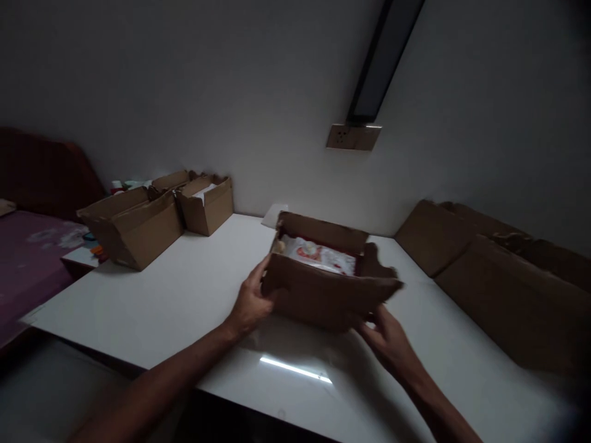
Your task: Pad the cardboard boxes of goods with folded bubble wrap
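Right now we have both hands on an open cardboard box [318, 298] near the middle of the white table [184, 320]. Our left hand [252, 301] pinches the box at its left end, the thumb lying against the front wall and the other fingers mostly hidden round the side. Our right hand [383, 335] grips the lower right corner, its fingers bent in around the cardboard; part of them is blurred and hidden from us. We hold the box slightly askew, its right end nearer to us than its left, and we cannot tell whether its base touches the tabletop. Inside it we see a white packet [323, 253] with red printing, lying below the rim. A ragged flap stands at the box's right end.

To our left, a longer brown carton [148, 234] stands at the table's edge, just beside a shorter carton [217, 206] with something white in it. On our right we have more cardboard boxes [498, 295], too dim for us to count surely. Against the wall, behind our box, lies a flat white piece [273, 214]. Above, we see a socket plate [353, 138] and, over it, a dark panel [385, 61]. Past the table's left side we make out a bed with a purple cover [28, 271]. A bright streak of light [295, 370] shines on the tabletop between our forearms.
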`<state>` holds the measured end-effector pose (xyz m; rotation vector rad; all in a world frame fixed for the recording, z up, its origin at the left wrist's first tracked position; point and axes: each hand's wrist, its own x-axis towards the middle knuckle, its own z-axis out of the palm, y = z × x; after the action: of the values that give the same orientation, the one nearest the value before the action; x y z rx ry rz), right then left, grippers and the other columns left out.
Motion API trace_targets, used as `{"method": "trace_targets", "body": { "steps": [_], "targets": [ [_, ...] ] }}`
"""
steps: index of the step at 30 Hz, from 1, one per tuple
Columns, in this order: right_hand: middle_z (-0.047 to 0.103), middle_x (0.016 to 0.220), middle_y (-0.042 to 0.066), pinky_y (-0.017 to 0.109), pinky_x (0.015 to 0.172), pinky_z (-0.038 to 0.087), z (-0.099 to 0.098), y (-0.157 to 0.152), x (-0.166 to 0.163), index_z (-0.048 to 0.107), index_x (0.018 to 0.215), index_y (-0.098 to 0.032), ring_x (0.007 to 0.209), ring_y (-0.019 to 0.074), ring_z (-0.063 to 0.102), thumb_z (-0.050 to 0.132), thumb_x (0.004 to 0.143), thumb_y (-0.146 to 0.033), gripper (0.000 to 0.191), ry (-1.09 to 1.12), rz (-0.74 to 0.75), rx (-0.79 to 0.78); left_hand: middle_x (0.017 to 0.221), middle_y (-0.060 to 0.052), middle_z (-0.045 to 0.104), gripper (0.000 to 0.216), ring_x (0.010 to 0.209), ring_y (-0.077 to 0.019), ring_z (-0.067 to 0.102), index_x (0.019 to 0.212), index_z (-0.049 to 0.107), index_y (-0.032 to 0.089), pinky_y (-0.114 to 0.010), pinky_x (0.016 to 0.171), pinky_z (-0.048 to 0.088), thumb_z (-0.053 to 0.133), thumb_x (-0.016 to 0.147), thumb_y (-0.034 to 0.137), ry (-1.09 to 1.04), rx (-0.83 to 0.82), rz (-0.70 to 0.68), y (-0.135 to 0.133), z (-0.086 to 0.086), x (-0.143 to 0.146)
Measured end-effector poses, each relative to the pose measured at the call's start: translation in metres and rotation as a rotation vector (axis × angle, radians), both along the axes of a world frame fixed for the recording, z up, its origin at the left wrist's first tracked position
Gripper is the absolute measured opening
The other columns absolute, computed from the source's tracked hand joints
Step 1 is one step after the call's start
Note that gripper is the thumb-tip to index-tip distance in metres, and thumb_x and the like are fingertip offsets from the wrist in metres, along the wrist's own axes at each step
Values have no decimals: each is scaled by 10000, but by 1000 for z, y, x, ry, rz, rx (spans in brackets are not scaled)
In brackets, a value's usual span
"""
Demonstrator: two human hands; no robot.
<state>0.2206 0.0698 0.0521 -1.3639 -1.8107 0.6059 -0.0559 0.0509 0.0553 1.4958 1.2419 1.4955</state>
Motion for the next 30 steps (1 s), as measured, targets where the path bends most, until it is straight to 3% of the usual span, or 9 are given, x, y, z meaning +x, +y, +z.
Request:
{"method": "trace_targets", "body": {
  "steps": [2, 4, 8, 10, 14, 18, 21, 26, 30],
  "targets": [
    [704, 854, 72, 330, 598, 546, 8, -9, 24, 622, 941, -195, 734, 234, 666, 623, 786, -554, 391, -13, -74, 31, 1445, -138, 533, 671, 1352, -297, 482, 1400, 474, 185, -442, 1106, 440, 715, 780, 274, 25, 82, -48, 0, 2, 16],
    [700, 848, 70, 321, 593, 544, 18, -16, 31, 624, 927, -197, 739, 234, 668, 626, 795, -546, 373, -53, -100, 58, 1422, -141, 549, 641, 1319, -289, 514, 1378, 484, 183, -431, 1086, 459, 713, 787, 278, 0, 95, -67, -6, 1, 20],
    [698, 871, 53, 307, 578, 525, 41, -4, -3, 617, 1002, -196, 685, 193, 624, 603, 825, -490, 343, -104, 30, 104, 1178, -102, 683, 543, 1041, -228, 673, 1321, 498, 179, -333, 847, 582, 677, 818, 280, -82, 24, 55, -16, 3, 3],
    [701, 898, 54, 306, 587, 525, 47, 10, -20, 613, 1009, -190, 687, 187, 617, 606, 816, -468, 338, -68, 78, 113, 1209, -97, 669, 585, 1064, -219, 660, 1367, 461, 194, -325, 862, 575, 670, 826, 272, -69, 50, 132, -17, 8, -5],
    [698, 970, 73, 329, 660, 556, 41, 26, -24, 615, 1038, -188, 809, 228, 654, 640, 799, -487, 383, 28, 118, 82, 1354, -127, 596, 610, 1233, -261, 576, 1378, 480, 194, -385, 985, 531, 677, 801, 218, -61, 99, 134, -18, 9, -10],
    [703, 1023, 90, 369, 704, 572, 23, 40, -37, 608, 1073, -189, 829, 246, 673, 646, 802, -507, 420, 31, 195, -17, 1379, -125, 583, 615, 1266, -269, 558, 1385, 490, 191, -410, 1043, 492, 669, 797, 198, -72, 47, 196, -24, -11, -26],
    [700, 1064, 103, 380, 738, 568, 10, 61, -84, 595, 1084, -179, 857, 242, 670, 634, 804, -490, 421, 60, 359, -69, 1413, -115, 557, 626, 1317, -271, 522, 1431, 442, 216, -440, 1099, 441, 641, 839, 270, -24, 29, 388, -38, -32, -56],
    [694, 1117, 122, 361, 779, 544, 0, 105, -201, 585, 1144, -141, 976, 256, 637, 633, 788, -454, 476, 84, 691, -43, 1458, -134, 511, 682, 1368, -275, 477, 1491, 339, 214, -456, 1142, 394, 604, 880, 359, 32, -8, 658, -63, -53, -124],
    [630, 1295, 116, 362, 862, 528, -9, 135, -288, 519, 1301, -166, 1142, 267, 584, 606, 814, -426, 558, 101, 755, -1, 1525, -122, 440, 722, 1399, -271, 441, 1520, 285, 233, -448, 1164, 366, 597, 881, 356, 75, 26, 752, -63, -59, -170]
  ]
}}
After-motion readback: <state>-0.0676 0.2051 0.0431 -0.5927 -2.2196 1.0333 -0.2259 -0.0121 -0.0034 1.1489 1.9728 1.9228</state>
